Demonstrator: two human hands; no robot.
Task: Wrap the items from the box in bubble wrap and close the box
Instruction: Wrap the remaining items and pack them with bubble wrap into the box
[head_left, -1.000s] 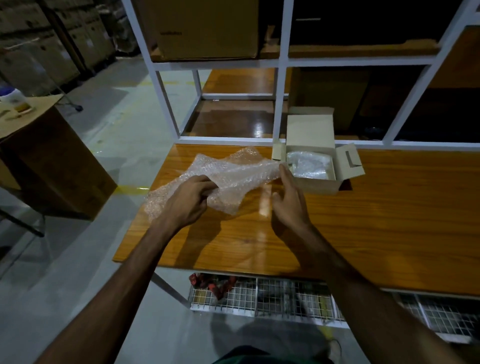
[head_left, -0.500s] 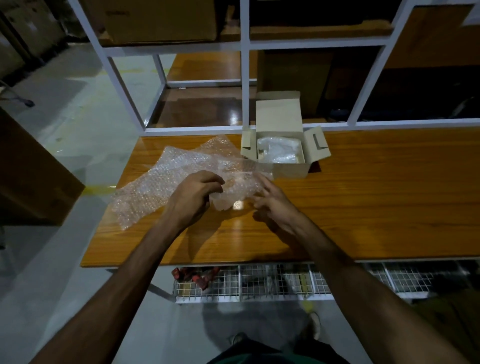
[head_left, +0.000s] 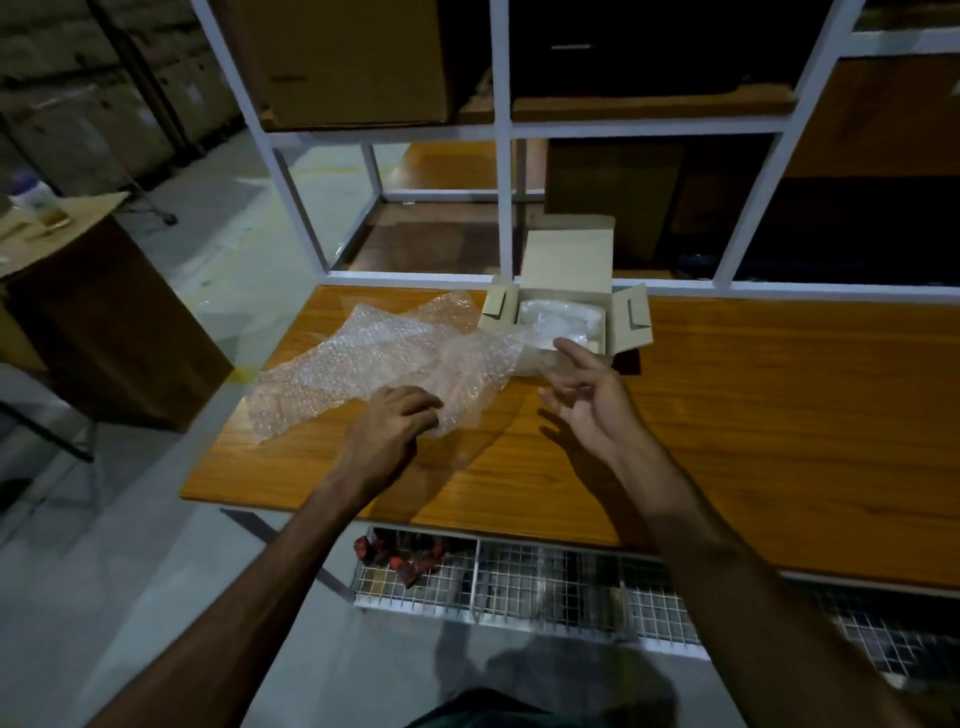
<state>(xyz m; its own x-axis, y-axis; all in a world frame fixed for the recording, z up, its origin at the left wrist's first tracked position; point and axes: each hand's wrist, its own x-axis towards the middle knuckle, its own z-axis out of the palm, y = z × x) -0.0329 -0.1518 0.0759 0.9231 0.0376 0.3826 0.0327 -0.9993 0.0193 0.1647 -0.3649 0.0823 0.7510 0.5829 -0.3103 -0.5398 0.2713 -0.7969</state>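
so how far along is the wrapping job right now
Done: the box is open and the bubble wrap lies spread on the table. In hand: the left hand grips the wrap's edge; the right hand hovers open by the box. Left: the white item is unwrapped inside; box unclosed.

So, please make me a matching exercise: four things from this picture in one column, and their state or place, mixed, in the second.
Things:
1. left hand
2. right hand
3. box
4. bubble wrap

States:
A. open, with flaps spread, something white inside
B. spread flat on the table
C. lifted above the table, fingers loose, holding nothing
D. resting on the wrap's near edge

Pairs: 1-D, 2-C, 3-A, 4-B
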